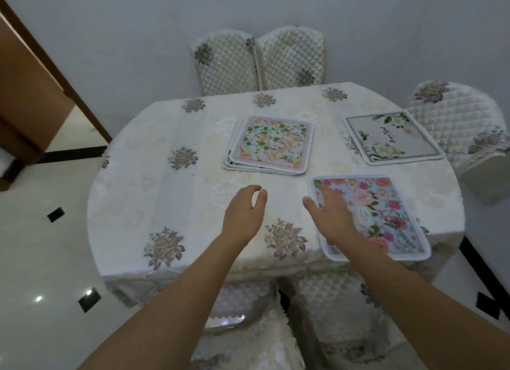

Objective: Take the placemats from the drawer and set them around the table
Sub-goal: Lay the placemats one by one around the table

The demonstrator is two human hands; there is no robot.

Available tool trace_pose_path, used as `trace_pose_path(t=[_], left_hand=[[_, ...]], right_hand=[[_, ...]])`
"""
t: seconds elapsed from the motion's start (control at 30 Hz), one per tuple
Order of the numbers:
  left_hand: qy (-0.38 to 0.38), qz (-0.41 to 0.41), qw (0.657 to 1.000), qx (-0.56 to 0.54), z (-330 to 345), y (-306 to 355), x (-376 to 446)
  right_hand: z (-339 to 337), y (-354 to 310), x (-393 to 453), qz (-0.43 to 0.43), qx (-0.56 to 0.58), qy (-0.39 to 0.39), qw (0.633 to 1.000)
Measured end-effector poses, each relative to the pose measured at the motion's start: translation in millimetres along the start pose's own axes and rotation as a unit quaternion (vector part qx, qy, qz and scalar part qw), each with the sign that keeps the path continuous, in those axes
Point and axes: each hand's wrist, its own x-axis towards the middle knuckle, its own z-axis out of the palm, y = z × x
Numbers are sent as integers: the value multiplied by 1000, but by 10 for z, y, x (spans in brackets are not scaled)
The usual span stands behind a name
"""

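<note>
Right hand point(332, 215) flat on rose placemat point(386, 212) — grip open; left hand point(244, 214) empty.

Left hand point(244, 214) loosely curled; right hand point(329, 215) flat, fingers straight.

Cream tablecloth point(165, 193) with grey-pink floral motifs; far stack of placemats point(269, 146), orange-green floral; right placemat point(392, 138), white with green foliage; near placemat point(386, 215), blue with pink roses.

two bare forearms, no sleeves, left hand point(244, 214), right hand point(332, 215), no rings
</note>
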Motion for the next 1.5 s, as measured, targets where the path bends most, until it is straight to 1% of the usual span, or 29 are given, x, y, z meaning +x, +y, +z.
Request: trace_pose_path(t=[0.13,0.27,0.43,0.57,0.67,0.73,0.87,0.97,1.03,1.1,1.13,1.23,1.4,1.47,1.5], left_hand=[[29,22,999,-12,-427,-22,159],[51,28,998,-11,-650,-129,287],[51,-1,999,-18,-781,-283,499],[44,-16,999,-12,-829,-382,844],[36,-56,997,-31,-745,-492,1217],[25,-81,996,-24,-635,-582,1490],[-7,-105,994,40,-384,-823,2059],[-27,-118,989,84,-184,-1033,2406],[-29,-135,984,110,-64,-1156,2603],[-28,-164,978,129,60,-1258,2769],[-27,-175,974,142,123,-1298,2836],[-10,-175,967,185,288,-1363,2987],[42,-193,966,168,341,-1339,3092],[30,-212,964,160,329,-1361,3144],[15,-228,964,138,318,-1362,3167]], right_hand=[[81,-438,121,-44,-4,14,999],[109,-656,284,-56,-10,24,998],[232,-816,528,-48,-4,16,999],[369,-848,858,-28,16,1,999],[460,-802,1253,-13,18,-7,1000],[523,-737,1563,-1,22,-10,1000],[723,-489,2255,32,2,-10,999],[908,-224,2646,63,-49,-27,996],[1021,-71,2769,42,-132,-41,990],[1105,61,2807,-23,-216,-25,976],[1127,107,2807,-42,-234,-13,971],[1148,190,2819,-39,-218,13,975],[1216,223,2830,7,-166,29,986],[1207,192,2863,36,-155,31,987],[1202,178,2880,49,-146,32,988]])
